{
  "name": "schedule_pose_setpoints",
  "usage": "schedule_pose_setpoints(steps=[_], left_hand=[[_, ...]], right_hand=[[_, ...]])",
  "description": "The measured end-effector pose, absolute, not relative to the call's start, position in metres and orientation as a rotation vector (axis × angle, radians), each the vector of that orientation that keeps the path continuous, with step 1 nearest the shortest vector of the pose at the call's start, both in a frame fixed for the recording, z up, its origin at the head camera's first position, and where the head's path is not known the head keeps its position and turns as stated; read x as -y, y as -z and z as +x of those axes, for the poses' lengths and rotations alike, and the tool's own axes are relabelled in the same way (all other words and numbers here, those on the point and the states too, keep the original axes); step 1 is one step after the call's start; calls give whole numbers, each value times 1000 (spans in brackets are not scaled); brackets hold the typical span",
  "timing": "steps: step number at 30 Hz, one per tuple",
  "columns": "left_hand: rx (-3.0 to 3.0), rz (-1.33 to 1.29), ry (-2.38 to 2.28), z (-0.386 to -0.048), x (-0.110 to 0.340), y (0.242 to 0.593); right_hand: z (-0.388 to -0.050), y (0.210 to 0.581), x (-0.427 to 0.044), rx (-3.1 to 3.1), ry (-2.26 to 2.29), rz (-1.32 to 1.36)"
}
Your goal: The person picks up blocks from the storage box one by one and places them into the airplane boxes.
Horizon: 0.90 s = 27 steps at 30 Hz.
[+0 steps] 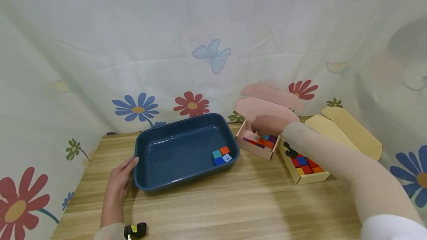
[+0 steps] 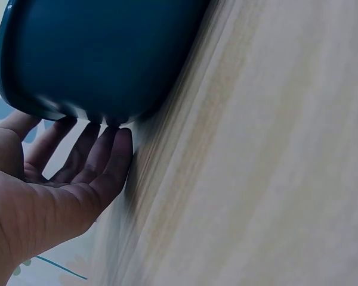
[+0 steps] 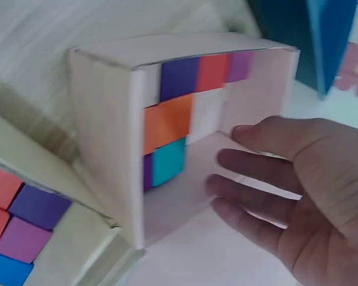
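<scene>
My left hand [image 1: 121,177] rests its fingertips against the left wall of a dark blue tray [image 1: 176,183]; the left wrist view shows the fingers [image 2: 86,152] loosely bent along its side. In the tray's near right corner lie several small blocks [image 1: 222,156], orange, teal, blue and one pale with a dark print. Over a pink cardboard box [image 1: 255,149] reaches my right hand [image 1: 269,124]. In the right wrist view its fingers are spread and hold nothing, beside the box's coloured blocks [image 3: 173,122], which are purple, red, orange and teal.
A yellow cardboard box [image 1: 311,177] with its lid up holds several coloured blocks [image 1: 304,164], right of the pink box and partly under my right forearm. The pink lid [image 1: 267,108] stands raised at the back. A flower-print curtain hangs behind the wooden table [image 1: 213,210].
</scene>
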<state>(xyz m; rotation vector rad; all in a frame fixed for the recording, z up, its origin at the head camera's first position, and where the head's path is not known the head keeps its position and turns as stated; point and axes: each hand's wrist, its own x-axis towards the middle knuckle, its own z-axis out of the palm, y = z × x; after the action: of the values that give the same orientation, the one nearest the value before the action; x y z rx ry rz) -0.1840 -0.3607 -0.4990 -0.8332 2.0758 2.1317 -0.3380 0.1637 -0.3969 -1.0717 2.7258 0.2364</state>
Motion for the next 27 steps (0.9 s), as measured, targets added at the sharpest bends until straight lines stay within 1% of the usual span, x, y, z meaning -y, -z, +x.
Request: schedule_pose_setpoints(steps=[2, 4, 6, 7, 8, 11, 13, 18, 27], left_hand=[[-2077, -836, -2134, -184, 360, 499], [-2075, -841, -2137, -184, 360, 499], [-2072, -849, -2141, -185, 360, 500], [-2076, -859, -2132, -185, 360, 500], [-2078, -866, -2126, -185, 360, 500], [-2078, -885, -2118, -184, 360, 501], [-2083, -888, -2111, -184, 360, 501], [-2083, -866, -2124, -183, 359, 501], [-2080, -877, -2138, -186, 358, 498]], right_hand=[[-336, 392, -165, -2775, -491, -1278], [-335, 387, -164, -2706, -983, -1549], [-335, 384, -162, -2662, -1330, -1702], [-334, 382, -161, -2643, -1391, -1741], [-334, 381, -160, -2664, -1318, -1712], [-331, 377, -158, -2823, -761, -1552], [-328, 375, -159, -2860, -483, -1511], [-321, 371, -160, -2920, -442, -1561], [-311, 368, -150, -2951, -150, -1399]])
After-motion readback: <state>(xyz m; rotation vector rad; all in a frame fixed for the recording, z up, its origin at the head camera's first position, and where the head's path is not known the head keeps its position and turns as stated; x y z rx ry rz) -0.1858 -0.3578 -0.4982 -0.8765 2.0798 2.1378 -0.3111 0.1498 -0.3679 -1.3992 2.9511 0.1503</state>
